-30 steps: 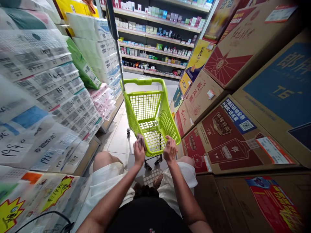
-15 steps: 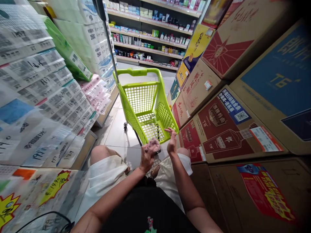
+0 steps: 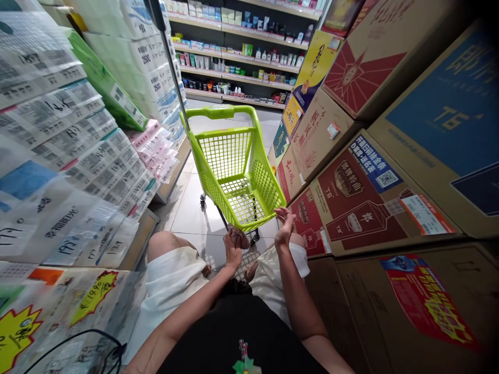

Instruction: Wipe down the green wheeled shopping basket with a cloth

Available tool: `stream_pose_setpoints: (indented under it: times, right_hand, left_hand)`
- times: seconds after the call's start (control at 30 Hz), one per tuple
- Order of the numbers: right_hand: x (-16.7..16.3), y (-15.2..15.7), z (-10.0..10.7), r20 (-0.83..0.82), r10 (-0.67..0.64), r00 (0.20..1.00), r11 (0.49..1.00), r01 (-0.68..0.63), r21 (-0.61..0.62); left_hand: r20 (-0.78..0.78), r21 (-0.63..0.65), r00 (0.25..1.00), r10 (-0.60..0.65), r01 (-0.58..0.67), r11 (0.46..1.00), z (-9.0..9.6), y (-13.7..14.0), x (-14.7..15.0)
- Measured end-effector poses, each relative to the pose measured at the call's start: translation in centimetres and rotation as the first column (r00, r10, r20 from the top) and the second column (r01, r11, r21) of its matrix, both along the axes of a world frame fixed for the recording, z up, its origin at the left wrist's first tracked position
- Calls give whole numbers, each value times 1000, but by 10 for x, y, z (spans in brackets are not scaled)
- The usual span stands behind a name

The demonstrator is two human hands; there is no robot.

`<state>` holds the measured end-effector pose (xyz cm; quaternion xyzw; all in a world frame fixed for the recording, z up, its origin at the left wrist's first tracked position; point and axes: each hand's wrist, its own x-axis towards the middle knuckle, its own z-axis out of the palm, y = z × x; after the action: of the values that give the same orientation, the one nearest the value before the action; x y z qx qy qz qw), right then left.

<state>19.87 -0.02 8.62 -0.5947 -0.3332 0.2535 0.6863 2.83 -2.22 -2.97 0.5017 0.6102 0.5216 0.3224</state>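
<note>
A crumpled pinkish-brown cloth (image 3: 241,236) is in my left hand (image 3: 233,252), whose fingers are closed round it. The cloth is at the near lower edge of a lime-green shopping cart (image 3: 224,140); I cannot tell whether it touches the plastic. My right hand (image 3: 285,228) is beside the cart's near right corner, palm turned inward, fingers apart and holding nothing. The cart's basket has grid walls, and nothing shows inside it. Its handle bar (image 3: 218,112) is at the far end.
Stacked paper packs (image 3: 97,150) line the left side. Cardboard cartons (image 3: 362,197) rise close on the right. Shelves of toiletries (image 3: 237,52) stand at the back. A thin pole (image 3: 173,67) rises by the cart's left side. A black cable (image 3: 78,332) lies at lower left.
My left hand and the cloth have moved slightly left, toward the cart's lower edge. My right hand has shifted a little right, away from the cart.
</note>
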Motion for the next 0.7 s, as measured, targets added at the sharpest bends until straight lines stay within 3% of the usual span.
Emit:
stream_pose_setpoints:
  times: [0.13, 0.23, 0.3, 0.4, 0.53, 0.7]
  right_hand:
    - [-4, 0, -1, 19, 5, 1000, 1000, -5, -7]
    - [-4, 0, 1, 50, -17, 999, 1000, 18, -5]
    - [-5, 1, 2, 108, -22, 994, 1000, 23, -10]
    - [-13, 4, 4, 246, 3, 969, 1000, 3, -23]
    - [-40, 10, -1, 429, 166, 888, 985, -127, -117]
    - [-69, 18, -25, 574, 296, 764, 955, -239, -175]
  left_hand:
    - [0, 28, 999, -53, 53, 998, -8, 1, 0]
    - [12, -74, 998, -68, 69, 995, -10, 7, -3]
    - [25, -114, 998, -54, 57, 992, -5, 14, -4]
    - [49, -10, 998, 37, -36, 999, 17, 33, -4]
    - [63, 189, 996, 60, -71, 979, 44, 59, -2]
    - [131, 93, 989, 74, -86, 992, 37, 72, -2]
